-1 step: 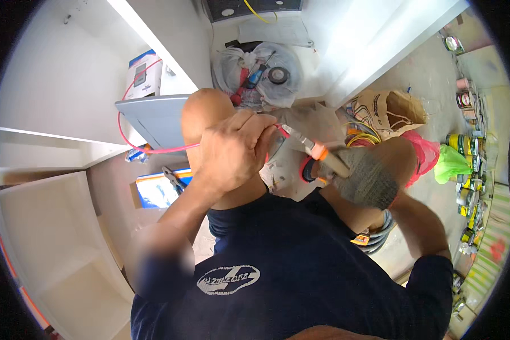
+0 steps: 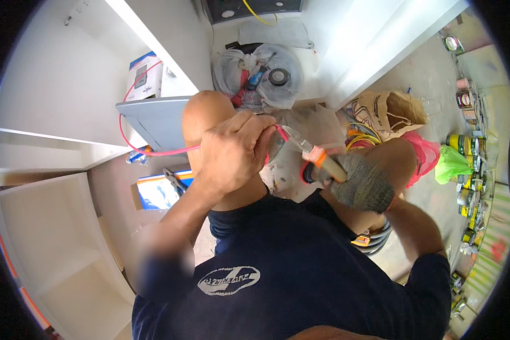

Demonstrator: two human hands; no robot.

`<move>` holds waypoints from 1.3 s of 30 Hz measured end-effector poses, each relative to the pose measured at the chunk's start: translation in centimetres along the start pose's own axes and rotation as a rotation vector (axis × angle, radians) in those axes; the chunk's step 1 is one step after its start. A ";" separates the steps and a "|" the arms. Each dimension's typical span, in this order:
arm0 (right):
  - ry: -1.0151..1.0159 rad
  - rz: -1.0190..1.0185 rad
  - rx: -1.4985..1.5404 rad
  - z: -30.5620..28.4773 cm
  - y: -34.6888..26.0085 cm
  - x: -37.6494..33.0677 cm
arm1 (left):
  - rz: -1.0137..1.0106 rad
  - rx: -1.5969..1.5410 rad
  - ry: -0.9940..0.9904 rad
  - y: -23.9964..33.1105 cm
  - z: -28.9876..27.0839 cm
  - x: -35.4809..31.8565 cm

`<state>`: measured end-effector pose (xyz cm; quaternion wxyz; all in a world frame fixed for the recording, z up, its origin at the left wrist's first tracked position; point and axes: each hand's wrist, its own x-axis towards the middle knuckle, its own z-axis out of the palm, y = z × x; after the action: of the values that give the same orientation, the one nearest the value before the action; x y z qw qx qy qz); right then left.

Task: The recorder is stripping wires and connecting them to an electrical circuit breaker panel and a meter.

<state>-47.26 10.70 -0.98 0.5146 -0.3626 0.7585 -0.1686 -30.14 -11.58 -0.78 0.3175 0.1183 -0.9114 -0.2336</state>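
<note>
My left hand is bare and closed around a pinkish-red cable, whose end sticks out past the thumb and fingertips. Wrapped in a grey knit glove, my right hand grips a hand tool with a shiny narrow front part, an orange collar and a tan handle. The tool's front lies at or right beside the cable end; blur hides whether they touch and the exact kind of tool. Leftward from my left hand, the cable curves up past a grey panel toward a white box.
Pliers rest on a blue-and-white box. Ahead, a plastic bag carries black tape and tools. White cabinet walls rise around it. At right are a paper bag, coiled yellow wire, a green bag and several cans.
My gloved right hand and the tool's handle have shifted slightly down and toward me. My left hand keeps its hold on the cable almost unmoved.
</note>
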 end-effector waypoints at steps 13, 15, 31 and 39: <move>0.108 -0.105 0.404 4.5 -4.5 -2.1 | -0.156 -0.245 -0.120 -1.0 -1.9 0.3; 0.081 -0.193 0.465 6.6 -2.0 -0.6 | -0.216 -0.321 -0.113 -0.7 -1.2 0.5; -0.046 -0.472 0.550 4.5 -4.5 1.3 | -0.158 -0.084 0.267 0.7 -1.3 0.2; -0.330 -0.293 1.205 7.6 -1.3 5.4 | -0.208 -0.215 0.312 1.0 -1.4 0.5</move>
<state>-41.05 6.77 -6.83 0.7098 -0.1308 0.3842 -0.5758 -29.70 -11.35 0.91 0.4399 0.2120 -0.8038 -0.3398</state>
